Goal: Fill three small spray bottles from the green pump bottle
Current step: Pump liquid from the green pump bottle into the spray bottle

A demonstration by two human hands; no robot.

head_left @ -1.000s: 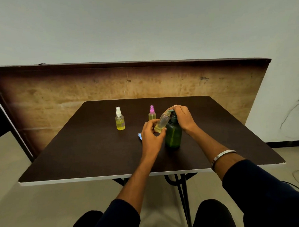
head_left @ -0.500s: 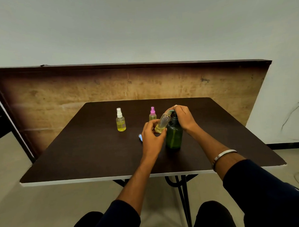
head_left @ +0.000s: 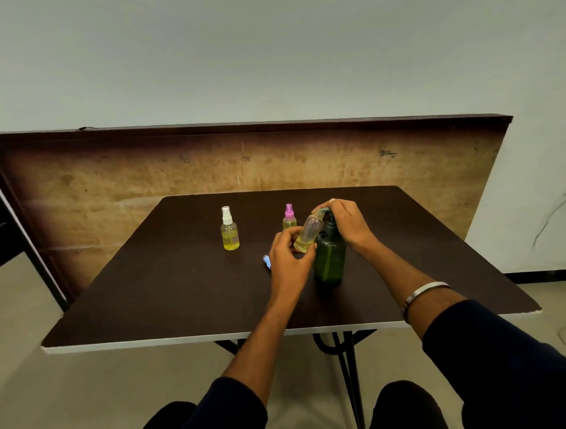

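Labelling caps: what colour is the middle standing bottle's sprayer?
Pink sprayer, head view.

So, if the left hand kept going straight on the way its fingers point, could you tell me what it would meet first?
The left hand points up and right, gripping the tilted uncapped spray bottle. Probably the green pump bottle just beyond comes first, though depth is unclear.

Dark navy long sleeves [head_left: 508,360] pushed up both forearms, a thin silver bangle [head_left: 423,292] round the right wrist, bare left hand [head_left: 288,262] and right hand [head_left: 348,222], dark trousers [head_left: 407,410] over the knees.
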